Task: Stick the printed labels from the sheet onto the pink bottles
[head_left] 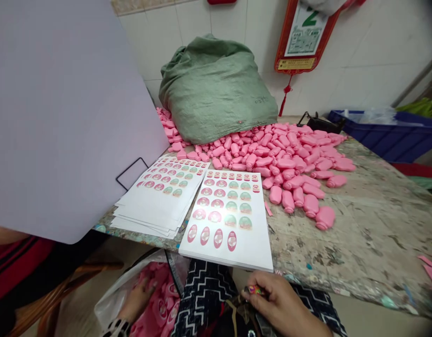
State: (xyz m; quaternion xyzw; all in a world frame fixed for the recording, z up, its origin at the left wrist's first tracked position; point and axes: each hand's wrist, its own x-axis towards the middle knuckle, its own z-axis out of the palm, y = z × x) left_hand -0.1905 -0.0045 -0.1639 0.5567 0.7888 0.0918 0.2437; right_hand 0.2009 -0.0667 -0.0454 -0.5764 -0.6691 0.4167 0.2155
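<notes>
Nearest the camera, below the counter's near edge, the right hand (284, 306) lay over the lap with its grip pinched on a small colourful sticker (254, 290) between thumb and fingertips. The left hand (137, 299) reached down into a clear plastic bag (114, 292) of pink bottles (160, 304) beside the lap; whether its grip was clenched on one of them could not be told, since the fingers were buried among the bottles. On the counter (360, 243), a sheet of stickers (228, 220) hung slightly over the near edge, printed with rows of pink and green round labels and a row of oval ones nearest the person. Just beside it to the left lay a fanned stack of sticker sheets (160, 196), also at the near edge. A large pale board (61, 112) covered the left side of the view. Farther in, a heap of loose pink bottles (289, 164) spread across the middle of the counter toward its right edge, touching a bulging green sack (216, 89) that stood at the far edge against the tiled wall. A blue crate (391, 135) sat beyond the far right corner.
</notes>
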